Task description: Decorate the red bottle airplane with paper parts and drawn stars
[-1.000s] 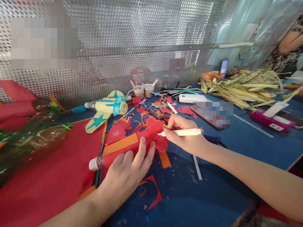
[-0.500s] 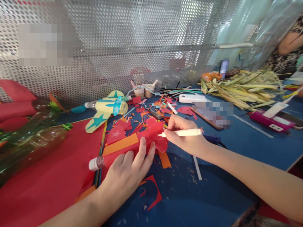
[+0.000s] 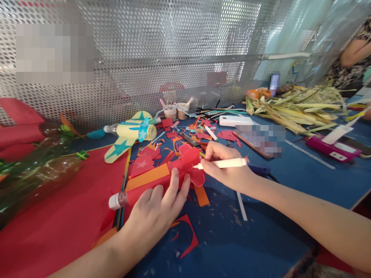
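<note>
My left hand [image 3: 158, 210] lies with fingers stretched on a bottle wrapped in red paper [image 3: 150, 188], pressing it to the blue table [image 3: 261, 216]. The bottle's white cap [image 3: 115, 201] points left. Red paper flaps [image 3: 191, 162] stick out at its far end. My right hand [image 3: 227, 166] is closed on a white pen [image 3: 224, 163], whose tip touches those red flaps.
A yellow bottle plane with teal stars [image 3: 130, 133] lies behind. Large clear bottles [image 3: 37, 162] and a red sheet [image 3: 58, 220] are at left. Paper scraps [image 3: 197, 131], a phone [image 3: 257, 139], a white case [image 3: 234, 120], green leaves [image 3: 295, 106] and another person's arm [image 3: 355, 50] are on the right.
Nothing has visibly changed apart from a tiny shift of my right hand and the pen at the red flaps.
</note>
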`<state>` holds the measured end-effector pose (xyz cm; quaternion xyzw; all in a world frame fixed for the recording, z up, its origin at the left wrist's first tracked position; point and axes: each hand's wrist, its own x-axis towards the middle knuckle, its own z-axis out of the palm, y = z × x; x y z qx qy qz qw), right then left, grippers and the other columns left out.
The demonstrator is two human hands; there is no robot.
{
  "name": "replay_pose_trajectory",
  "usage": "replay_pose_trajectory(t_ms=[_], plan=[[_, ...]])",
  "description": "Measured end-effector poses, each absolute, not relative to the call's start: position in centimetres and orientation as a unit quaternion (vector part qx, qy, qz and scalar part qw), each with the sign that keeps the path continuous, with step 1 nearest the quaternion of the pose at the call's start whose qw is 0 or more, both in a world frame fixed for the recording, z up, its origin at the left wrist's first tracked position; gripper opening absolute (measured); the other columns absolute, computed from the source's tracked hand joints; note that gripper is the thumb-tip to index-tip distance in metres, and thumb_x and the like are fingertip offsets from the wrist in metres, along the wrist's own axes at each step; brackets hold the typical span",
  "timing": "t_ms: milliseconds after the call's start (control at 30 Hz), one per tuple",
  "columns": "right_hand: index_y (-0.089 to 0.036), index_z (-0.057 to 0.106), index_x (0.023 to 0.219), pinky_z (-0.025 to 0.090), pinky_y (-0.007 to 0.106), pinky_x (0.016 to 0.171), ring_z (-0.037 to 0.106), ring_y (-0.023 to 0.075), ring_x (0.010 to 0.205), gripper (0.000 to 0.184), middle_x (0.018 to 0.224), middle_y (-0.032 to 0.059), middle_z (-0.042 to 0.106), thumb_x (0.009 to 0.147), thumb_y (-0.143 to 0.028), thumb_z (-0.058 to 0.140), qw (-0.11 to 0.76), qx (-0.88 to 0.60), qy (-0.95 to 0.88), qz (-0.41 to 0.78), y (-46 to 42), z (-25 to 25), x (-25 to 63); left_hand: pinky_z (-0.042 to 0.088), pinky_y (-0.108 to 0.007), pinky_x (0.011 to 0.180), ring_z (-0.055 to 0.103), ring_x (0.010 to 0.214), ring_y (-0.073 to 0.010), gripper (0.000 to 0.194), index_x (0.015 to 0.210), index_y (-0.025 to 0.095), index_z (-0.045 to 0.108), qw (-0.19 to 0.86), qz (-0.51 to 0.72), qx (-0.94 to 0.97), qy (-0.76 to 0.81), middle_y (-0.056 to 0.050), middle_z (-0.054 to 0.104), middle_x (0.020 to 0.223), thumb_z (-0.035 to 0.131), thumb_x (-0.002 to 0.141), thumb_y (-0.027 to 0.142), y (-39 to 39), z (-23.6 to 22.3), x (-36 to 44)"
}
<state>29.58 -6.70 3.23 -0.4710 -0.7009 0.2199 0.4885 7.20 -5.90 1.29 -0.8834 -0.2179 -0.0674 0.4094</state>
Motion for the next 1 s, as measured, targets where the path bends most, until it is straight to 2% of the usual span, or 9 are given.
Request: replay_pose_trajectory(t_ms=[1000], plan=[[-0.022, 0.038, 0.067, 0.028, 0.019, 0.042, 0.038, 0.0055, 0.043, 0.023, 0.053, -0.0091, 0.043, 0.080, -0.016, 0.057, 0.499, -0.472, -0.701, 0.191, -6.58, 3.33, 29.63, 0.046, -0.030, 0.050, 0.054, 0.057, -0.0145, 0.060, 0.137, 0.016, 0.045, 0.432, -0.063, -0.875, -0.211, -0.019, 0.056, 0.132, 0.061, 0.079, 0.014, -5.87, 1.30, 7.22]])
